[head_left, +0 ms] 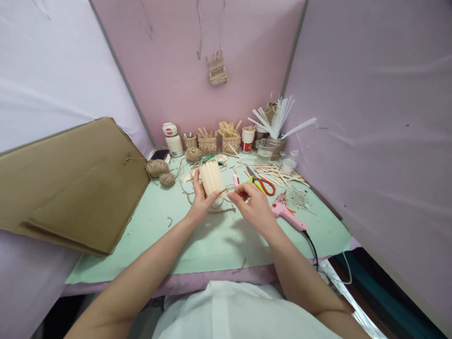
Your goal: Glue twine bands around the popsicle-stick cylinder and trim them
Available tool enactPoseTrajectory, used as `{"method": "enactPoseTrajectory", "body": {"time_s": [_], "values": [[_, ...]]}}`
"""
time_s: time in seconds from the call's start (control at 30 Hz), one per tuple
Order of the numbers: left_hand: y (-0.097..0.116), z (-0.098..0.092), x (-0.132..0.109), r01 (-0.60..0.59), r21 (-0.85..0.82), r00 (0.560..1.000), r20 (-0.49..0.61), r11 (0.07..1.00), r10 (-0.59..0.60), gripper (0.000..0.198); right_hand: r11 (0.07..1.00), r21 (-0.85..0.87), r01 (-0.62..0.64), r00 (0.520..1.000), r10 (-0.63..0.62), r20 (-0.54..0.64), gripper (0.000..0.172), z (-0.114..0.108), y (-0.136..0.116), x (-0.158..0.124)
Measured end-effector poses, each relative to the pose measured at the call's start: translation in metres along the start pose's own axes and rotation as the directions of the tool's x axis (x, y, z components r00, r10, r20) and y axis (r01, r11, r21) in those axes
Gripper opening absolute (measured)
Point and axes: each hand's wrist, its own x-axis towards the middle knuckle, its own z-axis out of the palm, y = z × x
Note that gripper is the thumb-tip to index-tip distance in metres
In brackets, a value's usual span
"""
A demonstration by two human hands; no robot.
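Left hand (202,201): craft-stick piece (211,178) clasped
Right hand (252,203): pinched together, on what cannot be told
Glue gun (288,214): laid near surface's (151,249) right edge

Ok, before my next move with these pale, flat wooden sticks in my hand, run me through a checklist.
1. Left hand gripping the row of pale, flat wooden sticks: ok.
2. Right hand pinching a strand: cannot tell, the fingertips show too little.
3. Surface below the hands free of loose ends: not ok, a short brown twine piece lies there.
4. Orange-handled metal scissors on the mint-green table cover: ok.
5. Pink plastic glue gun well away from the right wrist: not ok, it appears close beside it.
6. Glue gun hot: cannot tell.
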Motion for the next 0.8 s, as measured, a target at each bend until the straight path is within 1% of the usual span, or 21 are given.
{"method": "enactPoseTrajectory", "body": {"time_s": [0.1, 0.2, 0.37, 0.53, 0.6, 0.7, 0.8], "values": [[0.001, 0.000, -0.002, -0.081, 0.061, 0.996, 0.043, 0.995, 0.079, 0.112, 0.995, 0.085, -0.054, 0.997, 0.058, -0.042, 0.024, 0.015, 0.001, 0.006], [0.003, 0.001, -0.003, -0.096, 0.034, 0.993, 0.071, 0.995, 0.093, 0.116, 0.985, 0.160, -0.063, 0.995, 0.074, -0.061, 0.017, 0.017, 0.006, 0.007], [0.001, 0.002, -0.001, -0.086, -0.031, 0.994, 0.065, 0.996, 0.087, 0.124, 0.973, 0.225, -0.047, 0.994, 0.067, -0.084, 0.012, 0.015, 0.010, 0.007], [0.000, 0.001, -0.002, -0.092, -0.016, 0.993, 0.070, 0.996, 0.093, 0.124, 0.959, 0.259, -0.113, 0.989, 0.133, -0.062, 0.012, 0.017, 0.010, 0.008], [0.000, 0.002, -0.002, -0.099, -0.009, 0.992, 0.073, 0.995, 0.099, 0.124, 0.953, 0.278, -0.120, 0.988, 0.143, -0.062, 0.013, 0.017, 0.010, 0.008], [-0.001, 0.001, -0.001, -0.088, -0.017, 0.993, 0.075, 0.996, 0.089, 0.125, 0.947, 0.306, -0.101, 0.989, 0.127, -0.069, 0.012, 0.017, 0.012, 0.007], [-0.004, -0.001, 0.000, -0.042, -0.039, 0.996, 0.076, 0.998, 0.044, 0.125, 0.948, 0.314, -0.060, 0.991, 0.093, -0.092, 0.011, 0.018, 0.015, 0.007]]}}
